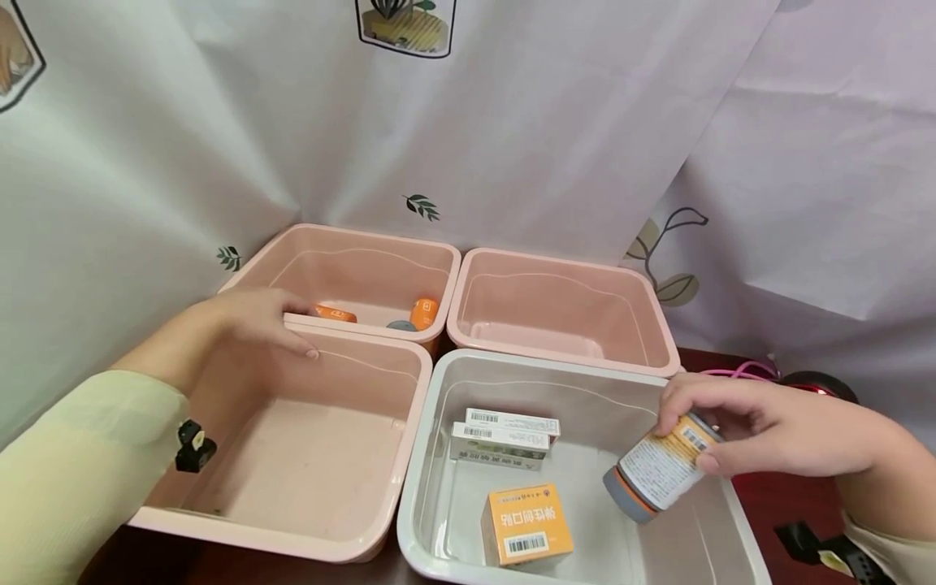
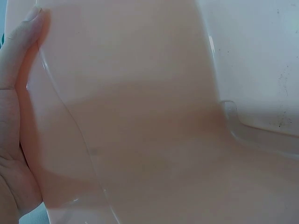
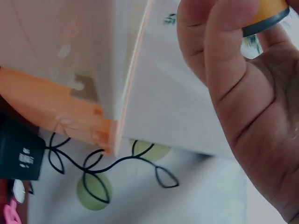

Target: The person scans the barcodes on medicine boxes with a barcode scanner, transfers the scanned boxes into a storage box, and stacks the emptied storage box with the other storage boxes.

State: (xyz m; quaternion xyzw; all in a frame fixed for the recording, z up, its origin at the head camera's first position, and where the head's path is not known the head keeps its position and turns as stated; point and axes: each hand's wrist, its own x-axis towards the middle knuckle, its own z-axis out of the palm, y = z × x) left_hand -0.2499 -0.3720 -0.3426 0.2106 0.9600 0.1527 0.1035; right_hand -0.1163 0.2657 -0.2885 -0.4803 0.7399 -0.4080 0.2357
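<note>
My right hand point(image 1: 775, 422) grips an orange and white bottle point(image 1: 661, 463) with a grey and orange lower end, tilted over the right side of the grey bin point(image 1: 420, 504). Part of that bottle point(image 3: 268, 14) shows past the curled fingers in the right wrist view. With its thumb along the inner wall and its fingers over the far rim, my left hand point(image 1: 252, 321) holds the front left pink bin point(image 1: 322, 479). Two flat white boxes point(image 1: 500, 443) and an orange box point(image 1: 528, 524) with a barcode lie in the grey bin.
Behind stand two more pink bins, a left one point(image 1: 366, 236) containing orange items point(image 1: 424, 313) and a right one point(image 1: 563, 264). A printed cloth point(image 1: 512, 122) hangs at the back. Pink cord point(image 1: 753, 370) and a dark round object point(image 1: 819, 382) lie at right.
</note>
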